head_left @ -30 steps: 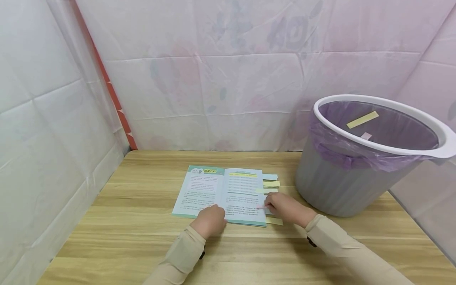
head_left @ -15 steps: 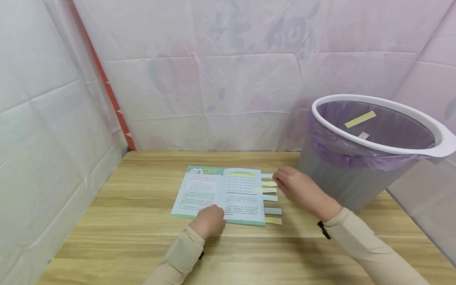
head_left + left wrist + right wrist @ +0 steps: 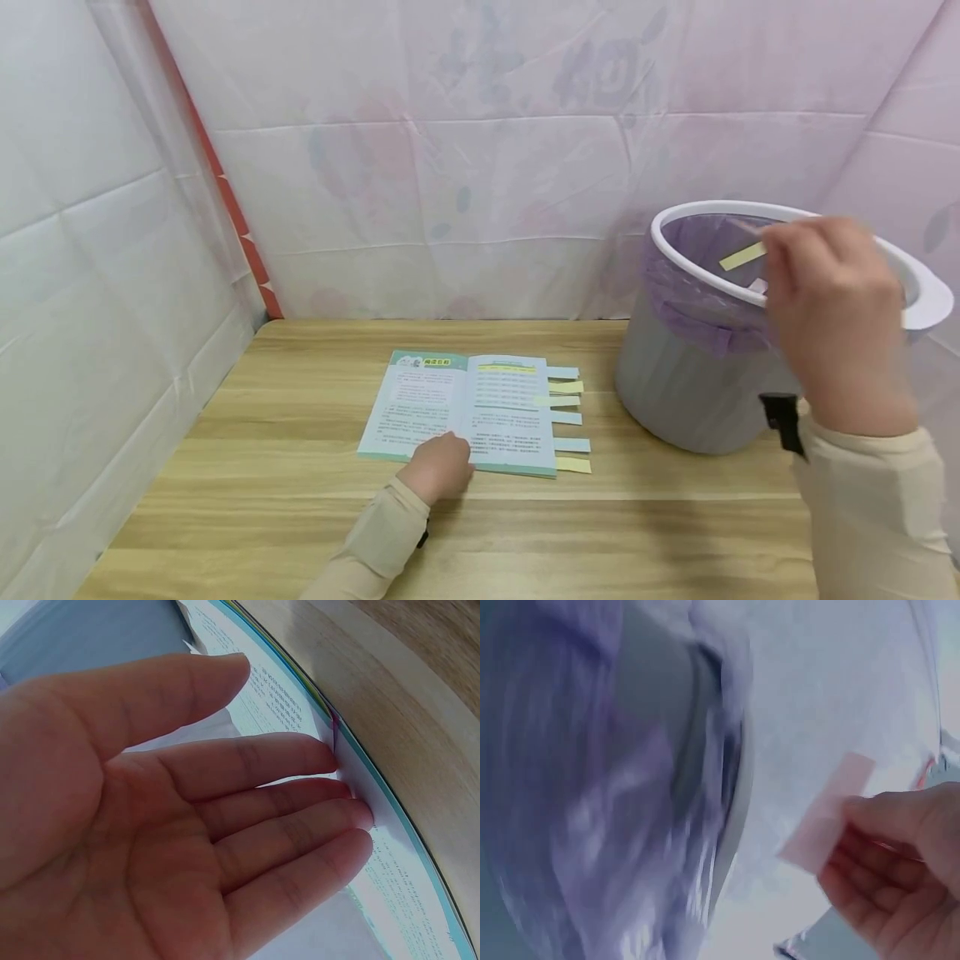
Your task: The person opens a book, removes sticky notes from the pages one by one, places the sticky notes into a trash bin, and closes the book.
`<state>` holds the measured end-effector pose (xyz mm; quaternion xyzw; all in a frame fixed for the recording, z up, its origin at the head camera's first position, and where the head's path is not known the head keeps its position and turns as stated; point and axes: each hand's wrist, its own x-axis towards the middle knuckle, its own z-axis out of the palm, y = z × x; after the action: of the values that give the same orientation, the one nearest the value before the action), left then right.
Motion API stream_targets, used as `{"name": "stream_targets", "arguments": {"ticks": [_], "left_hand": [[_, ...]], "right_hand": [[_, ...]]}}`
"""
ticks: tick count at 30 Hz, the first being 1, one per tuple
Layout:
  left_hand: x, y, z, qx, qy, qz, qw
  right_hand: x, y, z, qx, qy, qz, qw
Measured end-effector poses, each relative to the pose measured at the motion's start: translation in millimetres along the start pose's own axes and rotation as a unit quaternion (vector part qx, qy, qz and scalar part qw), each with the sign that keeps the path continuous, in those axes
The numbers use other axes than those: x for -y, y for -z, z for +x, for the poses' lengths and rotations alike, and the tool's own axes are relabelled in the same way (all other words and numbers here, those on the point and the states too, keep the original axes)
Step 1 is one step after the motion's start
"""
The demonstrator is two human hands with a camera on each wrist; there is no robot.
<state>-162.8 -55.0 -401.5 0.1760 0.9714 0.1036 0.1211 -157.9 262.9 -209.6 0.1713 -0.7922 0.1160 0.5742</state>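
An open booklet (image 3: 506, 429) lies flat on the wooden table. Along its right edge stick out several pale blue and yellow paper tabs (image 3: 573, 465). My left hand (image 3: 438, 468) rests on the lower edge near the fold; in the left wrist view its fingers (image 3: 300, 832) are nearly straight and touch the page. Raised at the near side of the bin's rim, my right hand (image 3: 840, 317) pinches a pink sticky tab (image 3: 829, 814) between thumb and forefinger. The head view shows this tab only as a blur above the opening.
A grey waste bin (image 3: 690, 392) with a white rim and a purple liner (image 3: 675, 287) stands at the right. Inside it are a yellow strip (image 3: 738, 257) and a small pale piece (image 3: 757, 286). Patterned white sheets (image 3: 442, 183) hang behind and beside the table.
My right hand has come away from the booklet's right edge with the pink tab and risen rightward to the bin's rim. The left hand has stayed on the booklet.
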Motion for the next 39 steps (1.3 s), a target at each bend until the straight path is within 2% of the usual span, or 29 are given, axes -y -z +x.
{"name": "stream_targets", "arguments": {"ticks": [5, 9, 14, 19, 21, 23, 25, 27, 29, 31, 32, 35, 39], "left_hand": [[0.0, -1.0, 0.4, -0.002, 0.0, 0.007, 1.0], [0.3, -1.3, 0.6, -0.007, -0.003, 0.011, 0.9999], [1.3, -1.8, 1.3, -0.011, -0.005, 0.011, 0.9999], [1.2, -1.8, 1.8, -0.008, -0.005, 0.005, 0.9999], [1.1, -1.9, 1.6, -0.007, -0.006, 0.005, 0.9999], [0.7, -1.9, 1.3, -0.005, -0.006, 0.007, 0.9999], [0.4, -1.7, 1.0, -0.004, -0.006, 0.009, 0.9999], [0.6, -1.8, 1.0, -0.003, -0.005, 0.009, 0.9999], [0.9, -2.0, 1.6, -0.002, -0.004, 0.01, 0.9999], [0.9, -1.9, 2.0, -0.003, -0.002, 0.009, 0.9999], [0.9, -1.9, 2.2, -0.004, -0.001, 0.009, 0.9999], [-0.2, -1.7, 2.1, -0.006, 0.0, 0.014, 0.9999], [-1.8, -1.3, 1.3, -0.009, 0.001, 0.019, 0.9998]], "right_hand": [[-21.0, 14.1, 4.4, 0.071, -0.072, -0.045, 0.9938], [-29.5, 14.0, 0.8, 0.129, -0.092, -0.049, 0.9861], [-32.8, 8.5, -0.8, 0.14, -0.073, -0.058, 0.9858], [-30.0, 7.6, -2.9, 0.157, -0.089, -0.057, 0.9818], [-25.3, 6.3, -4.7, 0.14, -0.082, -0.044, 0.9858], [-16.6, 3.4, -7.0, 0.123, -0.047, -0.015, 0.9912], [-4.2, -5.5, -13.6, 0.107, 0.006, 0.047, 0.9931], [10.6, -19.9, -25.2, 0.127, 0.063, 0.126, 0.9819], [25.8, -40.2, -41.9, 0.171, 0.102, 0.191, 0.9613], [37.2, -64.2, -60.9, 0.223, 0.126, 0.225, 0.9401], [41.4, -74.8, -70.1, 0.255, 0.129, 0.228, 0.9309], [46.9, -103.6, -94.8, 0.326, 0.127, 0.213, 0.9126], [44.2, -127.5, -120.5, 0.399, 0.097, 0.185, 0.8929]]}}
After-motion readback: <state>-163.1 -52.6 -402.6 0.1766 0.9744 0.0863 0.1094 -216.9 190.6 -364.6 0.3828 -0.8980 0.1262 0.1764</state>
